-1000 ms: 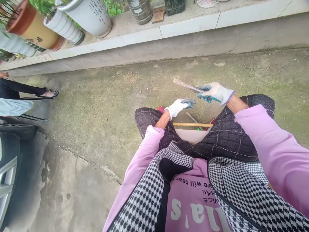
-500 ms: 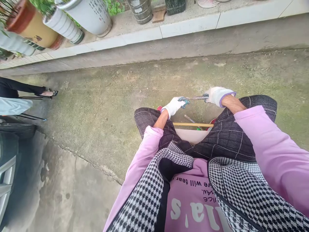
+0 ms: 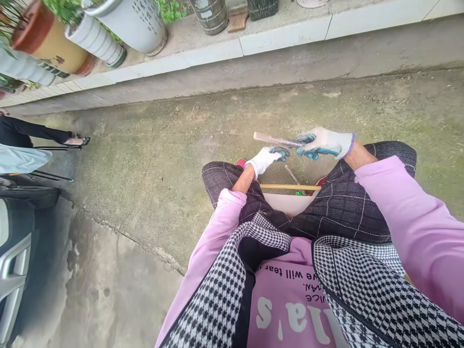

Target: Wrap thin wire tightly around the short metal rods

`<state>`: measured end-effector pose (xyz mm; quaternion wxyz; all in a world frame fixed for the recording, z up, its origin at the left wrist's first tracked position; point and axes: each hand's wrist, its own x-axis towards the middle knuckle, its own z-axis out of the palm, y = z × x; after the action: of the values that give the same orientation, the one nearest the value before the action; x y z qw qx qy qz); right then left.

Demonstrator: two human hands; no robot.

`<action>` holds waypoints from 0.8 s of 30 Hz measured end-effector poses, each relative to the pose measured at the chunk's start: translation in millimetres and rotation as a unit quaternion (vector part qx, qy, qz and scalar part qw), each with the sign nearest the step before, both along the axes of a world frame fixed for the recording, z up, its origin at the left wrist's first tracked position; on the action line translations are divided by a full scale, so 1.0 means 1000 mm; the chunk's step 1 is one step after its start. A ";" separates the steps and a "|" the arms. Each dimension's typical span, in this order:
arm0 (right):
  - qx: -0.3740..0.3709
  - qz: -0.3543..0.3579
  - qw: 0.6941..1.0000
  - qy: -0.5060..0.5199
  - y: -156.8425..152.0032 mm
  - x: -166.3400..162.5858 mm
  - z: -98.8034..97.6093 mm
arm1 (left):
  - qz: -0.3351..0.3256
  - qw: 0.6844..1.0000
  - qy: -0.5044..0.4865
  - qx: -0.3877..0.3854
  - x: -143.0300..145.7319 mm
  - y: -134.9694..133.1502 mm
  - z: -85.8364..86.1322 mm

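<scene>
My right hand (image 3: 321, 143), in a white glove with blue-grey coated fingers, is closed around one end of a slim stick-like thing (image 3: 279, 139). It has a silvery, patterned stretch near my fingers and a pale, blunt free end pointing left; its exact kind I cannot make out. Just below that free end, my gloved left hand (image 3: 270, 158) has its fingers curled closed; what they hold, if anything, is hidden. Between my knees a similar thin stick (image 3: 292, 174) slants down towards a small green object (image 3: 299, 192). A yellow rod (image 3: 286, 187) crosses there above a pale surface (image 3: 286, 203).
Potted plants, among them a white pot (image 3: 137, 24), stand on a tiled ledge (image 3: 203, 57) ahead. At the left are another person's leg (image 3: 39, 129) and a car wheel (image 3: 16, 270). Mossy concrete ground (image 3: 145, 159) surrounds me.
The slim thing, which stretched between both hands, now shows its pale end free above my left hand. My right hand has turned, showing its coated fingers; my left has shifted slightly right.
</scene>
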<state>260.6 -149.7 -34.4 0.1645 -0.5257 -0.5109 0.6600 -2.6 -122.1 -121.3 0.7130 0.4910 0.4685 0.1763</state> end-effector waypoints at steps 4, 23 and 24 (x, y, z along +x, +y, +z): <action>0.075 -0.055 0.986 -0.135 0.008 -0.012 -0.005 | -0.047 0.997 -0.041 -0.036 0.007 -0.013 -0.001; 0.051 0.240 0.896 -0.369 0.003 0.016 -0.001 | 0.033 0.989 0.120 0.086 -0.002 -0.003 0.018; 0.055 0.238 0.896 -0.370 0.003 0.017 0.000 | 0.043 0.989 0.118 0.077 -0.002 -0.002 0.021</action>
<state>277.8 -146.4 -34.4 -0.1703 -0.5846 -0.6803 0.4080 -4.5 -124.4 -100.6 0.6048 0.5411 0.5549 0.1830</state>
